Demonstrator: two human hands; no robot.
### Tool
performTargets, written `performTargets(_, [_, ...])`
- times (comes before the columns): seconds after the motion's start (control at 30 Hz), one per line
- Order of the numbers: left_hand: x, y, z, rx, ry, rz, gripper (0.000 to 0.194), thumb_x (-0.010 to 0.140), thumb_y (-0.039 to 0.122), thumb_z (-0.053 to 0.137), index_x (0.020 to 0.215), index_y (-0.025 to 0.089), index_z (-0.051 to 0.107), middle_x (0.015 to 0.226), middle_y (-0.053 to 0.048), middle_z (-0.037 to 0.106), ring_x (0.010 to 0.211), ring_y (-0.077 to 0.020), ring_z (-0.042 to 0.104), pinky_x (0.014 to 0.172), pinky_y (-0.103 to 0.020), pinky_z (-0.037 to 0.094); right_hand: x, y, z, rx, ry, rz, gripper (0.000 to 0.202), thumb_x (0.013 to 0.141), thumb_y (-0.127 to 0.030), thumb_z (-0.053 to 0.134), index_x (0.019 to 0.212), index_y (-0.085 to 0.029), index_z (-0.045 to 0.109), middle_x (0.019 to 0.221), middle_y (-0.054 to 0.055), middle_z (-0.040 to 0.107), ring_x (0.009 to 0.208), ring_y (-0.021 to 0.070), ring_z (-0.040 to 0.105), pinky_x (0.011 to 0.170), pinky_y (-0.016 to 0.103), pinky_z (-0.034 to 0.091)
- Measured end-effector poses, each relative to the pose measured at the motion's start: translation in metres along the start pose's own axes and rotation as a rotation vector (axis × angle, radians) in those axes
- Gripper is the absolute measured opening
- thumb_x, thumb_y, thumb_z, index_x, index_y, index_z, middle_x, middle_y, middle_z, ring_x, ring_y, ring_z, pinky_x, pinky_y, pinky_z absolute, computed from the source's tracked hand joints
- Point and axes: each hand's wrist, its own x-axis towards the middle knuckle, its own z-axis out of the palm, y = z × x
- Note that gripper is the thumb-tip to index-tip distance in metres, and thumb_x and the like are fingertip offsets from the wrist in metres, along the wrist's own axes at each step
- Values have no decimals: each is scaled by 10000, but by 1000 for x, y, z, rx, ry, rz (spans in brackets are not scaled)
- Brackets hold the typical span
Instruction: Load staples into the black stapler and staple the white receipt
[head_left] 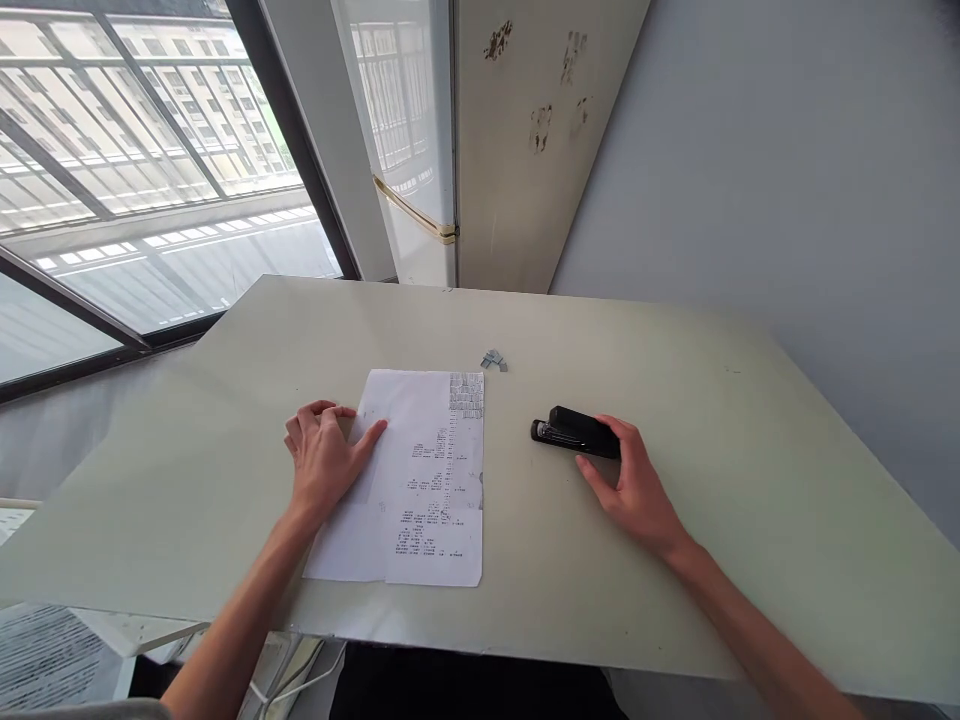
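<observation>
Printed sheets of paper (420, 480) lie on the table (570, 580), their text upside down to me. My left hand (326, 455) rests at the left edge of the paper with its fingers spread and the thumb on the sheet. To the right of the paper, a black stapler (577, 432) lies on its side or base; which one I cannot tell. My right hand (630, 490) grips its right end, fingers over the far side and thumb near the front. A small pile of staple strips (493, 360) sits just beyond the paper's far right corner.
A fridge (517, 200) with worn patches stands behind the table's far edge. Windows (150, 150) fill the left side, and a plain wall (787, 180) is on the right. Below the near left edge are white cables (300, 685) and a striped item (49, 660).
</observation>
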Motion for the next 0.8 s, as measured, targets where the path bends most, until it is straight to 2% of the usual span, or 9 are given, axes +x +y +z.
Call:
performTargets(0.07, [-4, 0, 2, -6, 10, 5, 535, 877, 674, 601, 1064, 178, 669, 1385, -207, 528, 1390, -447, 374, 1170, -607, 318, 0, -4, 4, 17, -42, -20, 555, 1011, -443, 597, 1512, -328, 387, 1467, 109, 518, 1363, 307, 539, 1163, 554, 471])
performTargets(0.27, [-5, 0, 3, -35, 37, 30, 460, 905, 628, 566, 973, 184, 664, 1307, -196, 625, 1301, -423, 506, 1130, -577, 318, -3, -19, 8, 78, -186, -31, 580, 1000, -399, 607, 1529, -373, 368, 1498, 86, 501, 1379, 308, 537, 1161, 539, 486])
performTargets(0.33, [-6, 3, -3, -77, -3, 45, 423, 913, 618, 550, 938, 205, 635, 1176, -157, 688, 1147, -373, 606, 1066, -530, 383, -5, -20, 8, 100, -210, -45, 582, 1000, -390, 606, 1532, -375, 371, 1493, 86, 509, 1372, 307, 545, 1164, 540, 486])
performTargets(0.4, [-7, 5, -12, -155, -85, 68, 404, 936, 620, 520, 972, 228, 608, 975, -82, 713, 908, -291, 650, 912, -435, 468, -6, -19, 9, 118, -222, -54, 586, 1003, -395, 600, 1542, -375, 371, 1506, 86, 508, 1379, 306, 546, 1166, 541, 487])
performTargets(0.5, [-12, 7, -29, -249, -157, 107, 404, 964, 632, 489, 1080, 253, 568, 800, 6, 684, 649, -199, 557, 684, -320, 452, -7, -17, 9, 138, -231, -58, 585, 1018, -423, 585, 1557, -370, 365, 1539, 87, 498, 1406, 302, 533, 1181, 543, 477])
performTargets(0.57, [-17, 9, -41, -301, -154, 84, 445, 958, 660, 499, 1143, 259, 558, 776, 21, 686, 586, -174, 518, 621, -294, 436, -9, -17, 10, 146, -211, -63, 599, 1024, -445, 584, 1571, -364, 352, 1571, 89, 476, 1443, 304, 502, 1202, 553, 455])
performTargets(0.67, [-25, 12, -59, -441, -149, -31, 577, 905, 739, 560, 1224, 259, 568, 769, 11, 697, 578, -180, 573, 546, -271, 454, -14, -25, 9, 154, -105, -92, 596, 1029, -446, 587, 1573, -351, 362, 1614, 97, 438, 1500, 317, 441, 1222, 582, 426])
performTargets(0.8, [-38, 25, -80, -598, -137, -102, 687, 803, 791, 673, 1205, 236, 622, 736, 3, 689, 567, -185, 613, 480, -251, 480, -27, -47, 3, 201, 46, -159, 434, 1052, -391, 550, 1476, -333, 485, 1541, 103, 529, 1466, 311, 491, 1210, 595, 432])
